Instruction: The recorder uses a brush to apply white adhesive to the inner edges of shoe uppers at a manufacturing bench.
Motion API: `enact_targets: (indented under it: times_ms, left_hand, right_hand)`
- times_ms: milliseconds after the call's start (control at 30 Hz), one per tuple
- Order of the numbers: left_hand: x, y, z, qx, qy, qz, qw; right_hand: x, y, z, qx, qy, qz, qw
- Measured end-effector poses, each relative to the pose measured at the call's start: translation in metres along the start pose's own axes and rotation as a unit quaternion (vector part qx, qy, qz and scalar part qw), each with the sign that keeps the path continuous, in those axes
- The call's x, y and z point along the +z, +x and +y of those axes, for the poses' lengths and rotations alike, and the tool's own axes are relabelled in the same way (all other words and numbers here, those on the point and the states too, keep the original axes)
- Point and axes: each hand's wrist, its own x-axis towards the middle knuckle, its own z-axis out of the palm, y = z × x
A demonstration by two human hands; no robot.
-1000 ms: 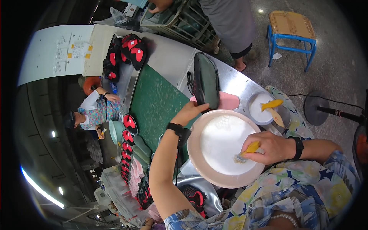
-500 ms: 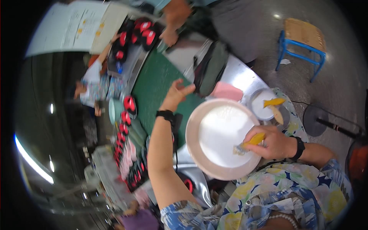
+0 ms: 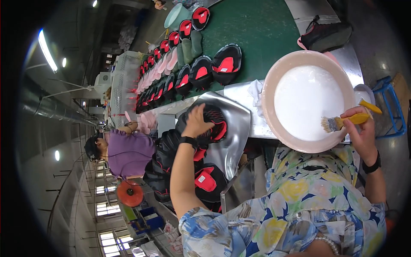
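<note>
My right hand [image 3: 361, 136] grips the yellow handle of a paint brush [image 3: 357, 118]. Its pale bristles are at the near right part of a wide pinkish basin [image 3: 274, 111], over thick white liquid [image 3: 308, 100]; whether they touch it I cannot tell. My left hand [image 3: 198, 122], fingers spread, reaches onto a heap of black shoe uppers [image 3: 167, 150] with red linings. Its fingertips are at the topmost upper [image 3: 217, 118]; contact is unclear. Another black upper with a red insole [image 3: 207, 180] lies below that forearm.
Rows of black-and-red uppers [image 3: 227, 64], pink soles [image 3: 165, 63] and grey-green soles [image 3: 188, 49] line the green belt [image 3: 252, 30]. A dark shoe [image 3: 325, 34] stands beyond the basin. A curved metal sheet [image 3: 235, 115] edges the heap. A person in purple [image 3: 130, 152] is at the left.
The view has swung left. My left hand has gone from beside the dark shoe over the green belt to the heap of uppers. The brush stays in my right hand, at the basin.
</note>
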Motion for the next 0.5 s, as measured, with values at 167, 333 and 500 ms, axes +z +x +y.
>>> enact_targets:
  times_ms: [167,333,500]
  left_hand:
    - [0.111,-0.034,0.013,-0.06,0.124,0.128,0.982]
    - [0.048,-0.012,0.009,0.004,0.076,0.074,0.994]
    - [-0.016,-0.029,-0.062,-0.018,-0.093,0.344,0.934]
  right_hand:
    - [0.027,0.006,-0.02,-0.013,-0.045,-0.024,0.999]
    - [0.039,0.038,-0.031,-0.025,-0.064,-0.143,0.987]
    - [0.051,0.079,-0.011,-0.017,-0.139,-0.101,0.985]
